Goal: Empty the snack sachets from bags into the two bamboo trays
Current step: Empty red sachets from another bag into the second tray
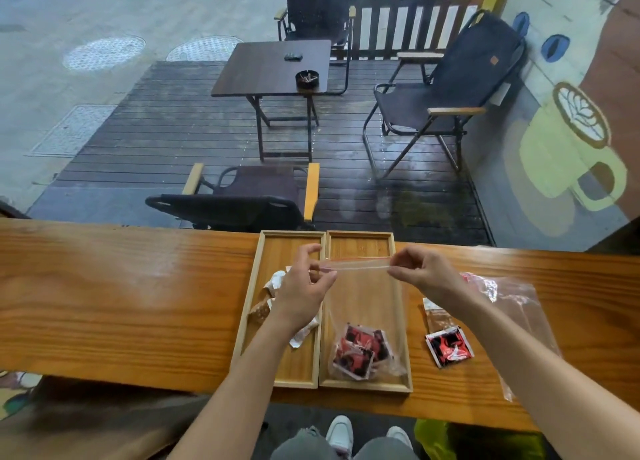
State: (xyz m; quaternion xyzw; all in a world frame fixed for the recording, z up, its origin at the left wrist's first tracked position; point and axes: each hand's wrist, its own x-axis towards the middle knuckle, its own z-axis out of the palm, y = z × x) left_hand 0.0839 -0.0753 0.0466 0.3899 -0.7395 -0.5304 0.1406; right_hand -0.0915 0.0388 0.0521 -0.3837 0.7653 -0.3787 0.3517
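Observation:
Two bamboo trays lie side by side on the wooden counter: the left tray (298, 373) and the right tray (360, 243). Over the right tray hangs a clear zip bag (363, 300) with several red-and-black sachets (360, 350) at its bottom. My left hand (304, 286) pinches the left end of the bag's zip strip. At the strip's right end, my right hand (426, 274) does the same. Brown and white sachets (268, 298) lie in the left tray, partly hidden by my left hand.
Right of the trays, a red-and-black sachet (449, 346) and a brown sachet (437, 316) lie on the counter (121, 304). Another clear bag (512, 304) lies under my right forearm. Beyond the counter is a window onto a deck with chairs and a table.

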